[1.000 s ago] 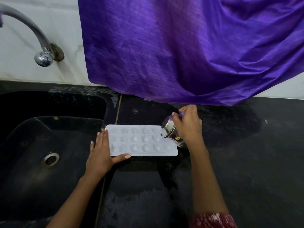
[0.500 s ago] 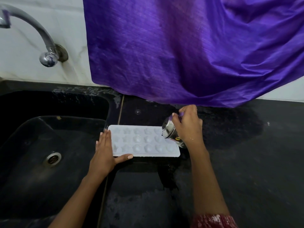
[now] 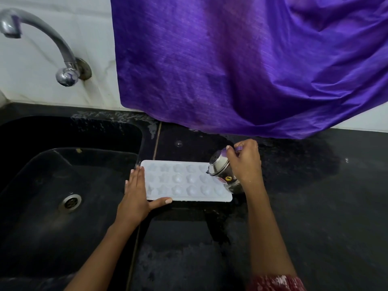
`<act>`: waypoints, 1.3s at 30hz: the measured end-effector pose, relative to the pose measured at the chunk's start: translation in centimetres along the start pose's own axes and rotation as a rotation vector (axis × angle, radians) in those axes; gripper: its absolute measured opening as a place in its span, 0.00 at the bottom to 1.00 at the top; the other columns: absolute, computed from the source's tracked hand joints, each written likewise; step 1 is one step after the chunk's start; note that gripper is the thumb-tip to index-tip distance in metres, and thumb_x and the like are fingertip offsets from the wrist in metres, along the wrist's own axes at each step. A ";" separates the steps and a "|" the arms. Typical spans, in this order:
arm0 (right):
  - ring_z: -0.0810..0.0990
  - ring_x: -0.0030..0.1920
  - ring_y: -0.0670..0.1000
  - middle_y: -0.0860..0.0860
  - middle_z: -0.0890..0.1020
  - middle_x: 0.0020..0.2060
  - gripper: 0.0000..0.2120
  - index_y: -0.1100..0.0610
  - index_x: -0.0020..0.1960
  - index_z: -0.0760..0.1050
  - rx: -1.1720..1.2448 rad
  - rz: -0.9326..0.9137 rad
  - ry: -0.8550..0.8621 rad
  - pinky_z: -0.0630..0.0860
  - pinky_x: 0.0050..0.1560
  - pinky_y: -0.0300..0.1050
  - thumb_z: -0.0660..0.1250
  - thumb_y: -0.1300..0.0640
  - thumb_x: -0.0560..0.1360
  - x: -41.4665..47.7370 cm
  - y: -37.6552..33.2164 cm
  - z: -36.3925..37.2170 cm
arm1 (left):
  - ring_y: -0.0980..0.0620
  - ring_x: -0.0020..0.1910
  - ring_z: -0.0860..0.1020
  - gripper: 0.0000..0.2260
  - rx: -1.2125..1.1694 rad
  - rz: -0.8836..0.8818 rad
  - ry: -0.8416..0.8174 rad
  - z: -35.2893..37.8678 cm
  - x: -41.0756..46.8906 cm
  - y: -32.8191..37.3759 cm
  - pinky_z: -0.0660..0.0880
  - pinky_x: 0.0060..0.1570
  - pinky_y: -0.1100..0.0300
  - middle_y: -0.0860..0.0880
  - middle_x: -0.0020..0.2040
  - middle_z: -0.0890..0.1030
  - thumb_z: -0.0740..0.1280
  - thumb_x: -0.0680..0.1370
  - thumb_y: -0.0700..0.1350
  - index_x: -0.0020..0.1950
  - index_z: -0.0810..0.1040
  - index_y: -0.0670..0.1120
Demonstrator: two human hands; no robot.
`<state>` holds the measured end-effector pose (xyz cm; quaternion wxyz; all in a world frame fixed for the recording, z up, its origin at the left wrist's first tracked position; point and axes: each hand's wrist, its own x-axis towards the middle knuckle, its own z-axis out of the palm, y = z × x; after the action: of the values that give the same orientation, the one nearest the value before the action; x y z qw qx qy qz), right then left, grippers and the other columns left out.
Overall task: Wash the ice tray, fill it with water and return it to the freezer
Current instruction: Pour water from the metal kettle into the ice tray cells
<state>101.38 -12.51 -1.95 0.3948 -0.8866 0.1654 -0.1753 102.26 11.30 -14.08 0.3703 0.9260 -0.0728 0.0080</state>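
A white ice tray (image 3: 184,181) with star and round moulds lies flat on the black counter, just right of the sink. My left hand (image 3: 135,194) rests flat on the tray's left end, fingers straight and thumb along the near edge. My right hand (image 3: 244,162) grips a small steel cup (image 3: 219,168) and holds it tilted over the tray's right end, its mouth toward the moulds. Whether water is pouring out I cannot make out.
A black sink (image 3: 42,206) with a steel drain (image 3: 70,202) fills the left side, under a curved metal tap (image 3: 52,45) on the white wall. A purple cloth (image 3: 241,66) hangs down to the counter's back edge. The black counter (image 3: 315,206) looks wet.
Both hands, the tray and the tilted cup keep their positions. Only the camera view has shifted slightly.
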 end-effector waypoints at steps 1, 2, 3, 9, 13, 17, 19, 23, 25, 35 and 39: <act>0.70 0.43 0.48 0.51 0.68 0.47 0.08 0.59 0.43 0.66 0.026 0.006 -0.002 0.69 0.60 0.60 0.63 0.56 0.76 0.0 -0.1 0.0 | 0.52 0.76 0.41 0.58 -0.002 0.000 0.000 0.0 0.0 0.0 0.39 0.73 0.55 0.47 0.78 0.46 0.66 0.57 0.67 0.76 0.44 0.42; 0.71 0.45 0.49 0.51 0.69 0.48 0.08 0.59 0.43 0.66 0.042 0.009 -0.009 0.70 0.60 0.59 0.63 0.56 0.76 0.0 -0.2 0.0 | 0.52 0.76 0.41 0.58 -0.005 0.000 -0.001 0.0 0.0 0.0 0.39 0.73 0.55 0.47 0.78 0.46 0.66 0.57 0.67 0.77 0.44 0.42; 0.71 0.46 0.49 0.52 0.69 0.48 0.08 0.59 0.43 0.66 0.051 0.004 -0.018 0.70 0.60 0.59 0.63 0.56 0.76 0.0 -0.4 0.0 | 0.52 0.76 0.41 0.58 -0.006 -0.001 0.000 0.1 0.0 0.0 0.39 0.73 0.55 0.47 0.78 0.46 0.66 0.57 0.67 0.77 0.44 0.42; 0.70 0.43 0.47 0.50 0.68 0.47 0.08 0.57 0.43 0.65 0.004 -0.055 -0.065 0.69 0.61 0.58 0.63 0.56 0.76 -0.3 -1.1 0.9 | 0.52 0.76 0.41 0.57 -0.010 -0.002 0.004 -0.1 0.0 0.2 0.39 0.72 0.56 0.48 0.78 0.46 0.68 0.58 0.66 0.77 0.44 0.42; 0.71 0.44 0.49 0.49 0.67 0.48 0.08 0.56 0.46 0.64 -0.082 -0.083 -0.086 0.68 0.61 0.56 0.63 0.54 0.76 -0.4 -1.4 1.4 | 0.53 0.76 0.41 0.57 -0.012 -0.002 0.004 -0.1 -0.1 0.2 0.39 0.72 0.56 0.47 0.78 0.45 0.68 0.59 0.66 0.76 0.44 0.42; 0.71 0.45 0.50 0.49 0.67 0.48 0.08 0.57 0.46 0.65 -0.122 -0.119 -0.092 0.67 0.63 0.57 0.63 0.54 0.76 -0.4 -1.5 1.5 | 0.53 0.76 0.41 0.57 -0.007 -0.002 0.004 -0.2 -0.2 0.3 0.39 0.72 0.56 0.48 0.78 0.45 0.66 0.58 0.67 0.76 0.44 0.42; 0.72 0.45 0.50 0.49 0.67 0.48 0.09 0.59 0.48 0.67 -0.134 -0.132 -0.093 0.67 0.63 0.57 0.63 0.54 0.76 -0.4 -1.6 1.5 | 0.53 0.76 0.41 0.57 -0.005 -0.002 0.005 -0.2 -0.2 0.3 0.39 0.72 0.56 0.48 0.78 0.45 0.65 0.58 0.68 0.76 0.44 0.42; 0.74 0.46 0.52 0.49 0.67 0.48 0.09 0.59 0.48 0.66 -0.146 -0.161 -0.090 0.66 0.63 0.56 0.62 0.54 0.76 -0.5 -1.7 1.6 | 0.53 0.76 0.41 0.58 0.002 0.000 0.010 -0.2 -0.2 0.3 0.39 0.72 0.56 0.48 0.78 0.45 0.65 0.57 0.68 0.76 0.44 0.42; 0.73 0.45 0.50 0.49 0.67 0.48 0.09 0.57 0.46 0.64 -0.141 -0.178 -0.084 0.66 0.63 0.56 0.62 0.54 0.76 -0.5 -1.7 1.6 | 0.53 0.76 0.41 0.57 0.005 0.001 0.012 -0.2 -0.2 0.3 0.39 0.72 0.56 0.47 0.78 0.46 0.65 0.57 0.68 0.76 0.44 0.42; 0.72 0.46 0.49 0.50 0.69 0.48 0.08 0.56 0.46 0.63 -0.125 -0.208 -0.050 0.65 0.65 0.56 0.62 0.55 0.76 -0.5 -2.0 1.3 | 0.53 0.76 0.41 0.58 0.009 -0.005 0.014 -0.3 -0.2 0.4 0.39 0.72 0.56 0.48 0.78 0.46 0.65 0.57 0.68 0.76 0.44 0.42; 0.72 0.45 0.49 0.50 0.68 0.48 0.09 0.56 0.45 0.63 -0.125 -0.194 -0.057 0.64 0.64 0.54 0.62 0.55 0.76 -0.5 -2.1 1.4 | 0.53 0.76 0.41 0.58 0.018 -0.004 0.010 -0.3 -0.2 0.3 0.39 0.72 0.56 0.48 0.78 0.46 0.65 0.57 0.69 0.77 0.44 0.42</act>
<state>101.89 -10.11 -1.34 0.3244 -0.9259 0.0783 -0.1768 102.05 11.27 -13.70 0.3622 0.9295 -0.0692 0.0128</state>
